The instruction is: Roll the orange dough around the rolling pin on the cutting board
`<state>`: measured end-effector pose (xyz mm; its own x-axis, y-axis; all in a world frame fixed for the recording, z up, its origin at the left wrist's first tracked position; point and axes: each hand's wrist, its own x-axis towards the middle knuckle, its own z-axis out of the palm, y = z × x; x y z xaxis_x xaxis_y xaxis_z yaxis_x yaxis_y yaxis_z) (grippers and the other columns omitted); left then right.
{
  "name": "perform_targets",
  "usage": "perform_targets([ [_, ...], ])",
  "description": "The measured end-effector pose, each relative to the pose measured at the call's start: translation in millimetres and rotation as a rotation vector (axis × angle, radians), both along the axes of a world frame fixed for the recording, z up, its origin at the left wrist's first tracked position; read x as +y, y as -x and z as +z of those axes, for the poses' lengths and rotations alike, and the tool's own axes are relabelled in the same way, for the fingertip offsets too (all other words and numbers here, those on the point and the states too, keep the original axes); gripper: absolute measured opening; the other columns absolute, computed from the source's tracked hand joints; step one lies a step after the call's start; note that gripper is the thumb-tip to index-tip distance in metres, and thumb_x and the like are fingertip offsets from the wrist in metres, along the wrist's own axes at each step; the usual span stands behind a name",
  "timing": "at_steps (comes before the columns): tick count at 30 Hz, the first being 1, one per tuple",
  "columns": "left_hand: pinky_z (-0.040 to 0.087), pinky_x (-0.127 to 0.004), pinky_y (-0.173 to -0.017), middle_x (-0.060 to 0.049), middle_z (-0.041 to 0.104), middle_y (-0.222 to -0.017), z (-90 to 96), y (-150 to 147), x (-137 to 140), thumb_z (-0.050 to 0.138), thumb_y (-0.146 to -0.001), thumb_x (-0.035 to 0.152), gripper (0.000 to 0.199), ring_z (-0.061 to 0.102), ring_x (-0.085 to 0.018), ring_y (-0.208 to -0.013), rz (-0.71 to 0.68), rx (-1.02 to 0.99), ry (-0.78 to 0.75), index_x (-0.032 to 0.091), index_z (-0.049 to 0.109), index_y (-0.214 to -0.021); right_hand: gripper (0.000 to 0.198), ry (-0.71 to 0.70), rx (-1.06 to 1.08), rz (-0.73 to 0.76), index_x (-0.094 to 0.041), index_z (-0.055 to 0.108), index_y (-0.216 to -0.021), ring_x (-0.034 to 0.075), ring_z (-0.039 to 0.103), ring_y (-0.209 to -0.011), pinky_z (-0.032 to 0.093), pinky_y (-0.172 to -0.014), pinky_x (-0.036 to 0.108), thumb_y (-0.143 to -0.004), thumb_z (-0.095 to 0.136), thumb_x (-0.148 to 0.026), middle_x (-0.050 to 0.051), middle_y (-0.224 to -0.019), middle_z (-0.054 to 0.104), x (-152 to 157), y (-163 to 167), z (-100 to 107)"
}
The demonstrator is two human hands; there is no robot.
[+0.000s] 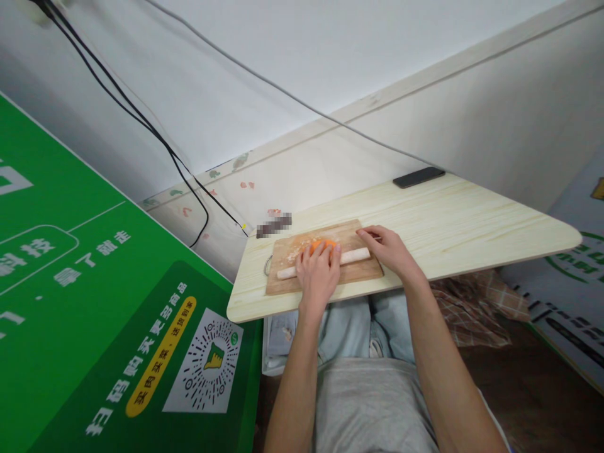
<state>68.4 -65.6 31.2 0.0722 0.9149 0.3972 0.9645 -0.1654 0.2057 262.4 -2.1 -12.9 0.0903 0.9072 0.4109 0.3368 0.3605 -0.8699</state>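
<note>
A wooden cutting board (349, 275) lies near the table's front edge. Across it runs a pale rolling pin (355, 255), its middle hidden beneath my left hand (319, 269). The fingers of that hand bend over the pin, a little apart, their tips at an orange, dough-like piece (324, 244). Part of this piece is covered by the fingers. White bits are scattered on the board around it. My right hand (387, 249) is at the board's right edge, by the pin's end, with thumb and fingers pinched together. A thin dark thing shows at its fingers, too small to name.
The board rests on a light wood-grain table (486, 220) against the wall. A black phone (419, 177) lies at the back edge, and a blurred-out object (274, 225) behind the board. Black cables (155, 132) hang at left, beside a green printed panel (117, 302).
</note>
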Motion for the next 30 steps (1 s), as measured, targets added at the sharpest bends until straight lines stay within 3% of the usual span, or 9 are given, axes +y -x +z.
perform_targets([
  [9, 0.038, -0.053, -0.124, -0.002, 0.071, -0.148, 1.3, -3, 10, 0.034, -0.114, 0.051, 0.052, 0.056, -0.030, -0.146, 0.039, -0.002, 0.024, 0.032, 0.081, -0.124, 0.030, 0.011, -0.011, -0.003, -0.022, 0.080, -0.100, 0.028, 0.075, -0.095, 0.060, -0.093, 0.042, -0.095, 0.064, -0.047, 0.011, -0.106, 0.082, -2, -1, 1],
  [19, 0.038, -0.051, -0.123, -0.002, 0.072, -0.147, -4.4, -2, -1, 0.033, -0.114, 0.050, 0.051, 0.058, -0.027, -0.142, 0.027, 0.003, -0.023, 0.032, 0.079, -0.126, 0.031, 0.008, -0.023, -0.015, -0.022, 0.080, -0.102, 0.028, 0.075, -0.098, 0.059, -0.096, 0.043, -0.095, 0.063, -0.047, 0.011, -0.108, 0.082, -2, 0, 1],
  [30, 0.037, -0.052, -0.121, -0.002, 0.074, -0.144, 1.4, -4, 5, 0.035, -0.114, 0.049, 0.049, 0.059, -0.029, -0.139, 0.036, -0.008, 0.002, 0.033, 0.081, -0.120, 0.030, 0.014, 0.006, -0.003, -0.023, 0.081, -0.101, 0.028, 0.076, -0.096, 0.061, -0.093, 0.042, -0.096, 0.065, -0.047, 0.010, -0.105, 0.083, -3, 0, 2],
])
